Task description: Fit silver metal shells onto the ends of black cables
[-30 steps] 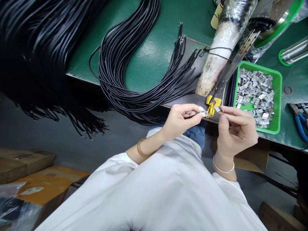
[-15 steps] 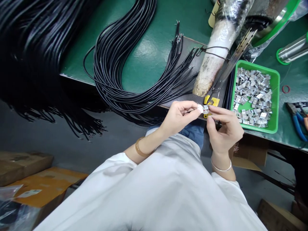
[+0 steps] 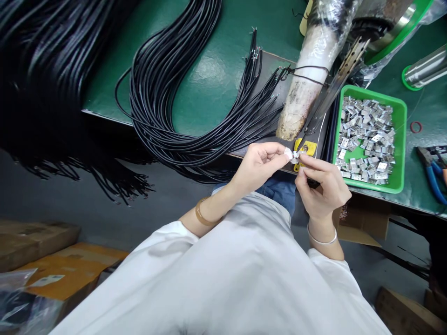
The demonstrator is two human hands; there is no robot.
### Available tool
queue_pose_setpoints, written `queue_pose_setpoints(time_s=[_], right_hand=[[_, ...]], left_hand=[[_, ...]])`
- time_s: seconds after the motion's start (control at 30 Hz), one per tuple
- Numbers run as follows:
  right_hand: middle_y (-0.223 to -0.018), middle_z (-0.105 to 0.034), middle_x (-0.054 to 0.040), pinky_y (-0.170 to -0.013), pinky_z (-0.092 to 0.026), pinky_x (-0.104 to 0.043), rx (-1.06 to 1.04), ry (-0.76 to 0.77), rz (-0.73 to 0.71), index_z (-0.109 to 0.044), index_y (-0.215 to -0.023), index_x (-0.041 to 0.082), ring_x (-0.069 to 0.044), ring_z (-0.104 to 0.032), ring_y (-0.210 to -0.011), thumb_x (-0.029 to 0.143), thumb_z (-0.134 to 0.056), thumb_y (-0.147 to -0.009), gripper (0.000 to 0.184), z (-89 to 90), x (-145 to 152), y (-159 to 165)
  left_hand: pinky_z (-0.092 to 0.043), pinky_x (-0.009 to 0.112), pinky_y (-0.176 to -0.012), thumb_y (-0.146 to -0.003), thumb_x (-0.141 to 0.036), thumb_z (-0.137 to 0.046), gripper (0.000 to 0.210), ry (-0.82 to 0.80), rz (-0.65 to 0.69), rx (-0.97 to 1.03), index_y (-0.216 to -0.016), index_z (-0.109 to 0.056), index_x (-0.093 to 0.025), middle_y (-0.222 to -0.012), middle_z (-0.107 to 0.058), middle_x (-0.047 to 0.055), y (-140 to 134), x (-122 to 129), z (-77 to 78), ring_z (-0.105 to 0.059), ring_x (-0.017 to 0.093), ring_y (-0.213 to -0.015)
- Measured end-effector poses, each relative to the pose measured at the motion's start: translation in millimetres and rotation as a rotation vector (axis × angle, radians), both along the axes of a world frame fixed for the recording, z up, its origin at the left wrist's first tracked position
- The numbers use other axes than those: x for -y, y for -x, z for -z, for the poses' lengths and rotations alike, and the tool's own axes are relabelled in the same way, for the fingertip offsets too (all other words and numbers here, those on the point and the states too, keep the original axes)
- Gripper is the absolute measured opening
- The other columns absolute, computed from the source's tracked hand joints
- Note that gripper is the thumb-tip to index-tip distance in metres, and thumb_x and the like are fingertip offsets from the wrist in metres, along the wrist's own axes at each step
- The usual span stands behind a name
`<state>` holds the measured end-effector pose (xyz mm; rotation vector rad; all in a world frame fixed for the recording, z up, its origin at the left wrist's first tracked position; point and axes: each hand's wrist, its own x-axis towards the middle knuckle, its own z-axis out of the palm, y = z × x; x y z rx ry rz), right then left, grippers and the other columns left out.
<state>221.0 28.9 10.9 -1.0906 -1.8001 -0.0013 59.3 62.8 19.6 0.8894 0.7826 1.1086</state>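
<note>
My left hand (image 3: pixel 263 163) pinches a small silvery USB connector (image 3: pixel 295 157) between thumb and forefinger, with white covering on the fingertips. From the right, the curled fingers of my right hand (image 3: pixel 323 186) come up to the connector's other end; what they grip is too small to make out. Right behind the connector lies a yellow piece (image 3: pixel 308 148) at the board's front edge. Over it points the dark tip of a soldering iron (image 3: pixel 324 102). A thin strand of solder wire (image 3: pixel 320 135) hangs beside it.
A green tray (image 3: pixel 401 139) holds many USB connectors. Black cables (image 3: pixel 153 93) sweep across the green table, more (image 3: pixel 52 93) hanging over its edge at left. A wrapped white tube (image 3: pixel 303 88) slants above the board (image 3: pixel 272 70). Blue-handled pliers (image 3: pixel 433 174) and a red ring (image 3: pixel 416 127) lie right.
Both hands have shifted slightly left with the connector, and the table scene slides a little left too. The solder strand now shows more clearly. The hold looks the same.
</note>
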Motion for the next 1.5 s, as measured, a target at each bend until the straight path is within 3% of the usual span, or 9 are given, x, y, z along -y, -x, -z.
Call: queue_pose_setpoints(time_s=[0.33,0.57,0.73,0.9,1.23,1.5], right_hand=[[-0.114,-0.078,-0.0012,-0.083,-0.067,-0.033,0.088,-0.081,-0.041,-0.069,-0.104,0.028,-0.021,-0.077,-0.096,0.004,-0.076,-0.077,0.036,-5.6,-7.3,-5.2],[-0.117,-0.077,-0.0012,-0.081,-0.068,-0.033,0.087,-0.08,-0.065,-0.068,-0.092,0.026,-0.021,-0.078,-0.094,0.006,-0.078,-0.074,0.03,-4.0,-4.9,-5.5],[-0.12,-0.076,-0.0024,-0.074,-0.069,-0.036,-0.032,0.026,-0.067,-0.066,-0.096,0.027,-0.022,-0.078,-0.094,0.009,-0.073,-0.08,0.025,-2.6,-2.2,-4.3],[-0.12,-0.076,-0.0055,-0.082,-0.068,-0.04,-0.084,0.156,-0.017,-0.068,-0.098,0.024,-0.026,-0.077,-0.105,0.01,-0.071,-0.084,0.02,-9.0,-1.7,0.5],[-0.121,-0.076,-0.0076,-0.082,-0.069,-0.036,-0.048,0.129,-0.027,-0.069,-0.095,0.02,-0.025,-0.077,-0.104,0.004,-0.072,-0.08,0.023,-19.4,-4.1,5.1],[-0.115,-0.077,-0.0051,-0.079,-0.068,-0.033,-0.06,0.155,-0.017,-0.067,-0.093,0.022,-0.022,-0.078,-0.098,0.005,-0.072,-0.08,0.022,-16.7,-2.3,4.1]], left_hand=[[-0.043,0.019,-0.056,-0.078,-0.044,-0.078,0.033,-0.042,-0.069,-0.044,-0.07,-0.067,-0.014,-0.058,-0.05,-0.005,-4.7,-2.9,-6.6,-0.047,0.005,-0.056],[-0.044,0.019,-0.057,-0.078,-0.042,-0.079,0.031,-0.039,-0.048,-0.045,-0.071,-0.069,-0.014,-0.058,-0.051,-0.005,-0.8,-2.8,-9.1,-0.048,0.005,-0.056],[-0.046,0.018,-0.06,-0.08,-0.027,-0.074,0.018,-0.073,-0.041,-0.071,-0.071,-0.069,-0.013,-0.063,-0.06,-0.003,0.1,-1.2,-6.4,-0.051,0.005,-0.058],[-0.051,0.018,-0.064,-0.078,-0.023,-0.07,0.011,-0.08,-0.084,-0.119,-0.074,-0.07,-0.013,-0.073,-0.068,0.001,-4.8,1.2,0.0,-0.061,0.009,-0.067],[-0.04,0.014,-0.05,-0.084,-0.026,-0.067,0.018,-0.169,-0.137,-0.176,-0.074,-0.067,-0.012,-0.06,-0.054,-0.004,-5.9,-0.3,-1.8,-0.045,0.004,-0.053],[-0.051,0.015,-0.061,-0.078,-0.019,-0.068,0.009,-0.127,-0.088,-0.143,-0.073,-0.068,-0.012,-0.07,-0.067,0.0,-5.1,-2.5,4.9,-0.059,0.007,-0.063]])
